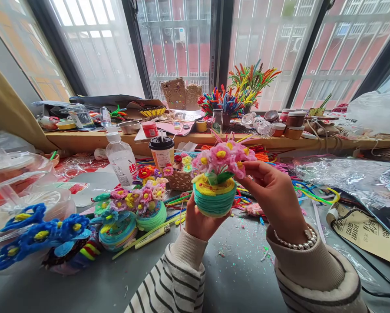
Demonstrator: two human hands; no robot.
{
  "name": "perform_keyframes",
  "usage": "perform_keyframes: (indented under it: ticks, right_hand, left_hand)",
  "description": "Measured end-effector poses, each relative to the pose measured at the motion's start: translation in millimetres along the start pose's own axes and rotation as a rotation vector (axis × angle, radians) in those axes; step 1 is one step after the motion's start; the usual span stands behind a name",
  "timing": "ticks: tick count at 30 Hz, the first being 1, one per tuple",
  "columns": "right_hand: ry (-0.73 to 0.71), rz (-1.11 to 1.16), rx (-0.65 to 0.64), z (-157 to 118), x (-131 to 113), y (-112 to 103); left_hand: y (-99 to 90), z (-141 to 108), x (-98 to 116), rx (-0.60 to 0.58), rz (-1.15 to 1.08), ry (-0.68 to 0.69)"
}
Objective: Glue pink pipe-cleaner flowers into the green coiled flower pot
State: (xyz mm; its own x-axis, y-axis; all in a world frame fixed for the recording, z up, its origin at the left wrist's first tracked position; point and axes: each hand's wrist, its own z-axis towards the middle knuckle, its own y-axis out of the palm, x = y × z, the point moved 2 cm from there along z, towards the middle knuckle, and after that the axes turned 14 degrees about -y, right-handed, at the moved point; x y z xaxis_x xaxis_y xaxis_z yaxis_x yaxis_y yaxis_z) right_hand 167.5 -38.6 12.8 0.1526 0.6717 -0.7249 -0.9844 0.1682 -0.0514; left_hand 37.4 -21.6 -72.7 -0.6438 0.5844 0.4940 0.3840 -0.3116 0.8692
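A small round pot [214,201], wrapped in teal yarn with a yellow top, is held up over the grey table by my left hand [201,221], whose fingers wrap round its underside. Pink fuzzy flowers [219,155] with yellow centres and green leaves rise from the pot. My right hand [273,193], wearing a pearl bracelet [297,244] at the wrist, pinches the right edge of the flower bunch with thumb and index finger. Which petal or stem lies between the fingertips is partly hidden.
Finished flower pots [117,232] and blue flowers [41,234] stand at left. Behind are a clear pump bottle [120,158], a lidded cup [162,153] and a woven basket [178,179]. Pipe cleaners, plastic wrap [354,178] and a sandpaper sheet [371,237] lie at right.
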Motion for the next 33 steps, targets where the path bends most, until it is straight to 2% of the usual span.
perform_keyframes:
  ticks: [6, 11, 16, 18, 21, 28, 30, 33]
  right_hand:
    - [0.004, -0.03, 0.024, 0.5, -0.3, -1.9]
    - [0.032, 0.031, 0.009, 1.0, 1.9, -1.4]
    - [0.072, 0.072, 0.01, 2.4, 4.0, -1.7]
    - [0.073, 0.077, 0.023, 3.8, 5.1, -2.8]
    - [0.056, 0.063, 0.06, 7.0, 9.0, -8.4]
    - [-0.014, -0.106, 0.2, 14.2, 12.7, -35.6]
    - [-0.043, -0.139, 0.189, 13.7, 6.7, -36.1]
    - [-0.102, -0.139, 0.093, 9.4, -5.2, -25.5]
  left_hand:
    - [-0.8, 0.9, 0.1, -0.049, 0.009, -0.009]
    - [-2.2, 1.5, 0.5, -0.102, 0.01, 0.005]
    - [-0.7, 1.6, 0.5, -0.104, 0.012, 0.026]
    - [-1.4, 2.1, 0.3, -0.057, 0.02, 0.059]
    - [-3.4, 2.4, 0.8, 0.076, 0.058, 0.147]
    - [-2.5, 5.1, 2.6, 0.279, 0.265, 0.373]
    - [-4.7, 7.5, 2.4, 0.351, 0.307, 0.435]
    - [-4.3, 9.1, 0.0, 0.431, 0.409, 0.533]
